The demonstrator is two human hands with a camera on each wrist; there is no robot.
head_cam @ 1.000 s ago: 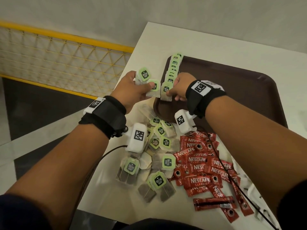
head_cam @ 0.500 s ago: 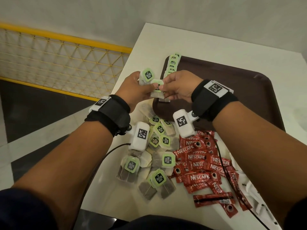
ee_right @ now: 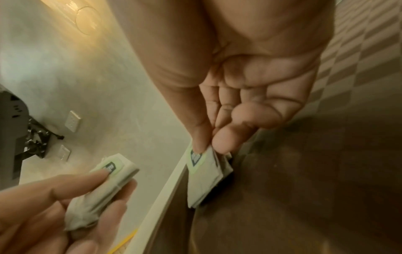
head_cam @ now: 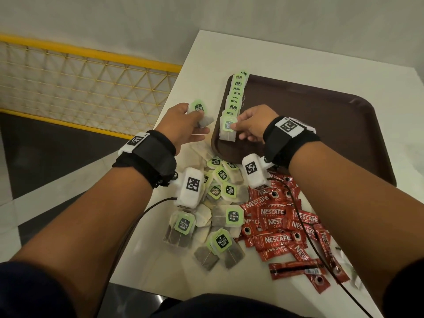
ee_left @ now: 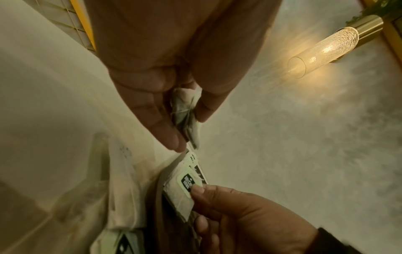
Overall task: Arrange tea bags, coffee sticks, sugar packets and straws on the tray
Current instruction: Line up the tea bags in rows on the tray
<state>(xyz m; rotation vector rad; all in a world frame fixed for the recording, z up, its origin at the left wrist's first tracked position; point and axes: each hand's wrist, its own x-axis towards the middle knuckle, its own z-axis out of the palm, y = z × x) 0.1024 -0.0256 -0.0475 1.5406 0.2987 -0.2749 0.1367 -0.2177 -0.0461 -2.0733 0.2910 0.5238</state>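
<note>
A dark brown tray lies on the white table, with a row of green-tagged tea bags along its left edge. My right hand pinches a tea bag by its tag at the near end of that row; the same tea bag shows between thumb and forefinger in the right wrist view. My left hand holds another tea bag just left of the tray, over the table; that tea bag hangs between its thumb and fingers. A pile of loose tea bags lies under my wrists.
Red Nescafe coffee sticks are heaped right of the tea bag pile, near the table's front edge. Black cables run from the wrist cameras across them. A yellow mesh railing stands left of the table, with dark floor below.
My right hand took a tea bag from my left hand and carried it right, down to the near end of the tray's row. My left hand stayed put with one bag.
</note>
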